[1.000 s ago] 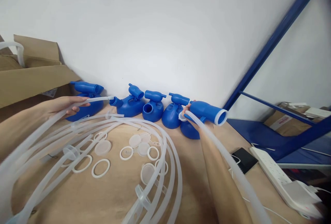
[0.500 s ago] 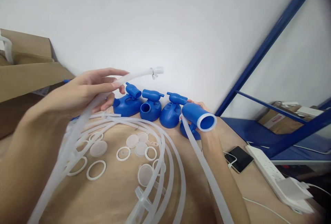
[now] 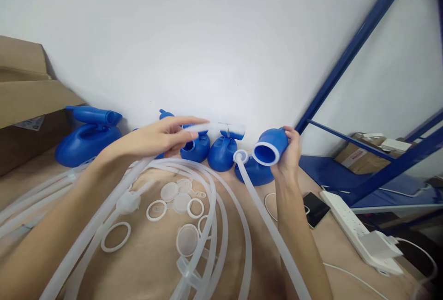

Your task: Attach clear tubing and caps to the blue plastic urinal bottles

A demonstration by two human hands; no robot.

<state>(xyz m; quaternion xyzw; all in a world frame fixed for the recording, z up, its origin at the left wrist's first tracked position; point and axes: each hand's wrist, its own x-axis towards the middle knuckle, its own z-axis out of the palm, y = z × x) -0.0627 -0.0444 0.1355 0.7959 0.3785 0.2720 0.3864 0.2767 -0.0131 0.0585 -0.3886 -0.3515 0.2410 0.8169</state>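
Observation:
My left hand [image 3: 166,138] pinches a clear plastic tube [image 3: 202,128] near its end. A blurred clear connector [image 3: 235,129] at that end points right, apart from the blue piece in my other hand. My right hand [image 3: 292,150] grips a blue plastic funnel-shaped spout [image 3: 278,139] from its right side. A white sealing ring [image 3: 256,153] rims the spout's wide mouth, which faces toward me and left. Under it is a blue bottle [image 3: 258,175], with a white ring cap [image 3: 239,155] at its opening and another clear tube [image 3: 266,217] running from there toward me.
Several blue bottles [image 3: 221,154] line the wall, one [image 3: 81,147] farther left. Coiled clear tubes [image 3: 224,226], white rings [image 3: 116,237] and translucent caps [image 3: 187,240] cover the table. At right are a phone [image 3: 315,210], power strip [image 3: 353,226] and blue shelf [image 3: 346,198]; a cardboard box [image 3: 31,101] stands left.
My left hand has moved right and down with the tube, bringing its end closer to the blue spout. My right hand has turned the spout's mouth toward the left.

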